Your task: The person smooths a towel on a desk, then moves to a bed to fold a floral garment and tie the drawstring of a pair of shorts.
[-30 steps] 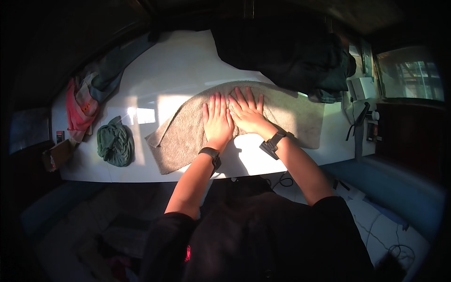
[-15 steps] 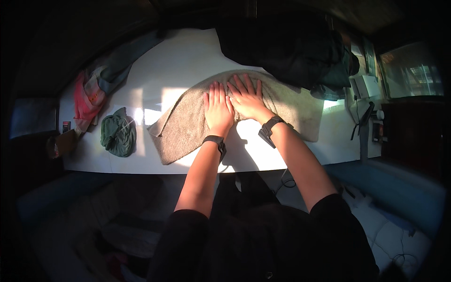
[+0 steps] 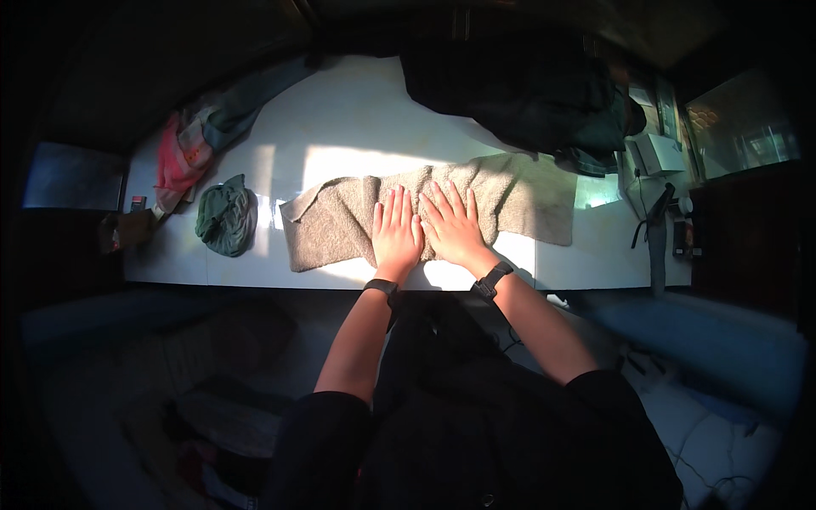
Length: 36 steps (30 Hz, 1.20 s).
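A beige-grey towel [image 3: 334, 223] lies crosswise on the white table [image 3: 331, 93], wrinkled into ridges through its middle. Its left top corner is folded over, and its right part lies in shadow. My left hand [image 3: 397, 235] rests flat on the towel's middle with fingers stretched out. Close beside it, my right hand [image 3: 457, 231] also presses flat there, fingers spread. Neither hand grips anything; both palms face down on the cloth. A black band circles each wrist.
A crumpled green cloth [image 3: 227, 216] lies left of the towel. Farther left are a pink and grey garment [image 3: 181, 161] and a small brown box [image 3: 127, 231]. Dark clothing [image 3: 510, 93] is heaped along the back. A white box [image 3: 660, 155] stands at the right end.
Both hands have moved nearer to me, dragging the towel with them. Its arched far edge is now flatter, and the cloth has bunched into more wrinkles.
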Available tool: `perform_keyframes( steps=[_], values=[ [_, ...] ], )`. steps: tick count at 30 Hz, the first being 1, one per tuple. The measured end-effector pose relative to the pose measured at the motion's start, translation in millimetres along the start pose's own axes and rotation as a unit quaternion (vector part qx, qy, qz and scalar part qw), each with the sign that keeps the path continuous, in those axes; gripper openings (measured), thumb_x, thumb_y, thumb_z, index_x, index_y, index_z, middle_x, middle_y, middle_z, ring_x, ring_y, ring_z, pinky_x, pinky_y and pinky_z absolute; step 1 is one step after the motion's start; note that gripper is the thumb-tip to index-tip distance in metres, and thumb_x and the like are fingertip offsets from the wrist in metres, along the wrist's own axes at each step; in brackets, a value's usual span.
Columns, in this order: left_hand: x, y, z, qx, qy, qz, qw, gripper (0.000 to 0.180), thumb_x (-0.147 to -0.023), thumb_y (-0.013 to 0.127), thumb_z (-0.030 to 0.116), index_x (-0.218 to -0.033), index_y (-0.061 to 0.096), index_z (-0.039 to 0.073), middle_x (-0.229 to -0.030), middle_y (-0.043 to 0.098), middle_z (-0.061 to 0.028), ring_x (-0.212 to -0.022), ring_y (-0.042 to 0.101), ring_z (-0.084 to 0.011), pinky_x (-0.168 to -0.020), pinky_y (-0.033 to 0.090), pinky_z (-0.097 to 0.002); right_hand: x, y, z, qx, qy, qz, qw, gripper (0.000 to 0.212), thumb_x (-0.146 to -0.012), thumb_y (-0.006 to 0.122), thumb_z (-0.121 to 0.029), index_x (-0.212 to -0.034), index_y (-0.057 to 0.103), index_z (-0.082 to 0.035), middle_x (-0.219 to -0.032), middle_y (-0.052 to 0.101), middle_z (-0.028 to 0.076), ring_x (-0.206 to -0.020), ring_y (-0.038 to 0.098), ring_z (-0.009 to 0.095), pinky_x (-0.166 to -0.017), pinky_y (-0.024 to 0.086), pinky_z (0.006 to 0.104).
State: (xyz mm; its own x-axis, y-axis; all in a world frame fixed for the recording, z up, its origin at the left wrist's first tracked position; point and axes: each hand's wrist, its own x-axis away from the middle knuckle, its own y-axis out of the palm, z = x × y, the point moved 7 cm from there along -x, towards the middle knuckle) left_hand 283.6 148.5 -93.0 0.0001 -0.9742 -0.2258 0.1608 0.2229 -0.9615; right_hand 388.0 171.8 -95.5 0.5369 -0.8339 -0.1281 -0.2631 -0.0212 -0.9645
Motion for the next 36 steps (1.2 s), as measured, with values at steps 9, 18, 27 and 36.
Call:
perform_keyframes(
  steps=[9, 18, 27, 36],
  values=[
    [18, -2, 2, 0.015, 0.016, 0.007, 1.0, 0.051, -0.094, 0.035, 0.027, -0.14, 0.033, 0.003, -0.147, 0.031, -0.0109, -0.138, 0.025, -0.0227, -0.113, 0.015, -0.0421, 43, -44, 24, -0.409, 0.024, 0.061, 0.91, 0.048, -0.088, 0.052, -0.013, -0.135, 0.042, -0.008, -0.143, 0.037, 0.014, -0.132, 0.034, 0.03, -0.109, 0.029, 0.0392],
    [9, -2, 1, 0.022, 0.023, 0.01, 0.999, 0.052, -0.092, 0.037, 0.028, -0.139, 0.036, 0.004, -0.146, 0.034, -0.0102, -0.137, 0.027, -0.0227, -0.112, 0.016, -0.0439, 71, -40, 165, 0.053, 0.152, 0.092, 0.983, 0.052, -0.093, 0.046, -0.026, -0.139, 0.033, -0.006, -0.146, 0.031, 0.013, -0.136, 0.026, 0.029, -0.11, 0.023, 0.0432],
    [11, -2, -1, 0.033, 0.024, -0.008, 0.999, 0.052, -0.094, 0.038, 0.028, -0.141, 0.034, 0.006, -0.147, 0.032, -0.0094, -0.138, 0.025, -0.0224, -0.113, 0.015, -0.0423, 95, -44, 202, 0.067, 0.15, -0.002, 0.986, 0.056, -0.096, 0.037, -0.04, -0.144, 0.026, -0.012, -0.15, 0.025, 0.008, -0.139, 0.019, 0.023, -0.114, 0.014, 0.0414],
    [18, -3, 5, 0.03, 0.031, -0.001, 0.999, 0.053, -0.093, 0.04, 0.031, -0.139, 0.035, 0.005, -0.146, 0.033, -0.0105, -0.137, 0.026, -0.0234, -0.113, 0.015, -0.0432, 141, -55, 225, 0.034, 0.154, -0.035, 0.987, 0.057, -0.096, 0.039, -0.04, -0.145, 0.024, -0.016, -0.151, 0.022, 0.007, -0.14, 0.017, 0.025, -0.113, 0.015, 0.0412]
  ],
)
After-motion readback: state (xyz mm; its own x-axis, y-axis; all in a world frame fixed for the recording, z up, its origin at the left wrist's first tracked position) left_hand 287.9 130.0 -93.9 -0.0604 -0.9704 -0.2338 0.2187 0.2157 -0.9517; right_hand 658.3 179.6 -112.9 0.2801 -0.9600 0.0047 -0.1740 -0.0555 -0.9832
